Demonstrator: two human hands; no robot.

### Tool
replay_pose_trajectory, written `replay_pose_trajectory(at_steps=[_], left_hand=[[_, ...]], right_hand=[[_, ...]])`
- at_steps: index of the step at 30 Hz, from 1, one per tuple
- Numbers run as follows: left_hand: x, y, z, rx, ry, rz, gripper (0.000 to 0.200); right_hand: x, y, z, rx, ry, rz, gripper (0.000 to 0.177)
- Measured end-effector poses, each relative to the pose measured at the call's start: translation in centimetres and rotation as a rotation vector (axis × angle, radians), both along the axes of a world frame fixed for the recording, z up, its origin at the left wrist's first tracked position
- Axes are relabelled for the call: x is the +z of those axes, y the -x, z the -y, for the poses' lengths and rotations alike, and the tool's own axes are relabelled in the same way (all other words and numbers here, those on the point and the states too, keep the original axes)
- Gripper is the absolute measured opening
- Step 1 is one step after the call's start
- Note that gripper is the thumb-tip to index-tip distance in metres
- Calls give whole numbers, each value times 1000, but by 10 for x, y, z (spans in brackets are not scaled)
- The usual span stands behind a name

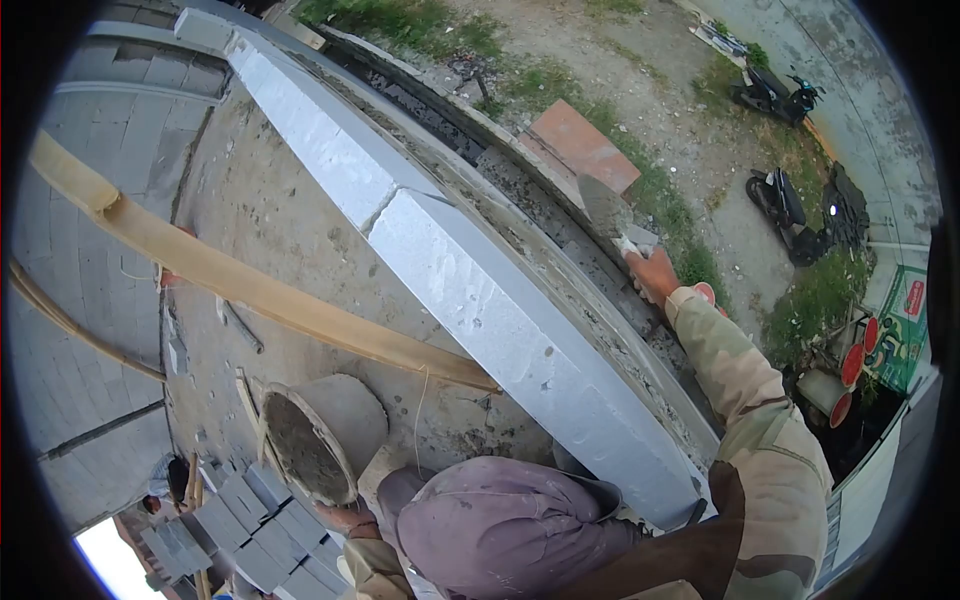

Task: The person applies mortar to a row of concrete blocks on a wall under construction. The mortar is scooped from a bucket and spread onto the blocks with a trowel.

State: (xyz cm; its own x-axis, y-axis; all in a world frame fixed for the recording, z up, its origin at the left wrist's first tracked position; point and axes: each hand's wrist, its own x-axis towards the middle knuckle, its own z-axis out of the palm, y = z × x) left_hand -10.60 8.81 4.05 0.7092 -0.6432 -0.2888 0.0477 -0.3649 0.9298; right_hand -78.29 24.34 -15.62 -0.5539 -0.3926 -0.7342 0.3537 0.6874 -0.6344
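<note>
My right hand [652,276] is closed round the handle of a trowel [603,208], held out past the far side of the wall. Beside it runs a low wall of pale grey blocks [470,300], with a joint between two blocks near its middle. My left hand [345,518] is low in the view, at the lower rim of a bucket [355,425] with grey mortar inside. Its fingers are mostly hidden by the bucket, so their grip cannot be made out.
A wooden post [270,300] crosses the floor on the left. Stacked grey blocks [245,530] stand at the lower left, near another person [160,480]. Beyond the wall lie a reddish board [580,145] and parked motorbikes [775,95].
</note>
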Motion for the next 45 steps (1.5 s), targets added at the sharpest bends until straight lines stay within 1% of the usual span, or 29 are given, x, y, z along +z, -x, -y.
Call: replay_pose_trajectory(at_steps=[1, 2, 3, 4, 5, 6, 7, 8, 9, 11, 12, 13, 14, 15, 16, 17, 19, 21, 23, 26, 29, 31, 33, 35, 36, 38, 39, 41, 45], left_hand=[[-4, -23, 0, -57, 40, -157, 73], [-8, -33, 2, -117, 68, -200, 76], [22, 14, 0, -200, -101, 84, 78], [18, -2, 8, -96, 13, -271, 77], [10, -19, 13, -135, 41, -293, 69], [-12, -51, 14, -157, -5, -179, 72], [11, -16, 14, -93, -98, 79, 71], [8, -12, 13, -24, -93, 176, 65], [2, -11, 14, 17, -99, 261, 59], [-13, -9, 13, -57, 139, 150, 59], [-13, -6, 13, -34, 141, 120, 59], [-11, -4, 12, -131, 107, 194, 59], [-6, 0, 8, -230, 70, 269, 59], [-1, 9, 6, -213, 66, 236, 59], [4, 20, 7, -232, 202, 261, 61], [7, 25, 6, -253, 343, 291, 63], [4, 24, 4, -275, 303, 266, 67], [-2, 26, 5, -342, 365, 388, 69], [7, 31, 0, -386, 380, 389, 69], [20, 39, 3, -454, 431, 371, 68], [25, 44, 9, -512, 465, 342, 68], [23, 43, 14, -541, 502, 393, 68], [20, 49, 20, -517, 507, 365, 67], [21, 59, 26, -496, 525, 338, 66], [23, 64, 27, -469, 481, 340, 64], [27, 73, 25, -459, 439, 344, 63], [32, 76, 20, -464, 415, 356, 62], [31, 75, 18, -464, 400, 374, 62], [10, 40, 19, -397, 254, 358, 63]], right_hand=[[10, 1, -13, 24, 27, -40, 33], [20, 3, -23, -33, 103, -47, 30], [41, 6, -26, -79, 131, -119, 26], [52, 20, -39, 11, 187, -193, 22], [96, 23, -35, 11, 214, -193, 21], [129, 26, -29, -14, 229, -260, 20], [169, 26, -21, 56, 322, -363, 21], [208, 18, -7, 214, 492, -640, 25], [253, 14, 7, 346, 516, -782, 32], [335, -10, 40, 554, 605, -689, 46], [359, -28, 56, 592, 661, -693, 46], [382, -51, 75, 636, 714, -693, 46], [407, -84, 95, 826, 767, -825, 45], [432, -122, 117, 1015, 812, -954, 45], [450, -158, 145, 1330, 902, -1101, 41], [464, -209, 174, 1561, 856, -1042, 37], [447, -281, 208, 1870, 626, -1262, 28], [403, -328, 239, 2022, 578, -1377, 29], [364, -363, 262, 2068, 490, -1350, 30], [311, -390, 270, 1982, 571, -1332, 31], [278, -392, 263, 2021, 609, -1379, 30], [269, -383, 247, 2069, 596, -1243, 25], [264, -377, 232, 2079, 561, -1155, 26], [265, -375, 226, 2054, 401, -943, 29], [265, -379, 227, 2039, 398, -945, 29], [264, -387, 231, 1914, 170, -572, 37], [271, -385, 231, 1898, 171, -570, 37], [287, -378, 234, 1616, -125, -111, 44], [273, -345, 225, 1541, -24, -109, 46]])
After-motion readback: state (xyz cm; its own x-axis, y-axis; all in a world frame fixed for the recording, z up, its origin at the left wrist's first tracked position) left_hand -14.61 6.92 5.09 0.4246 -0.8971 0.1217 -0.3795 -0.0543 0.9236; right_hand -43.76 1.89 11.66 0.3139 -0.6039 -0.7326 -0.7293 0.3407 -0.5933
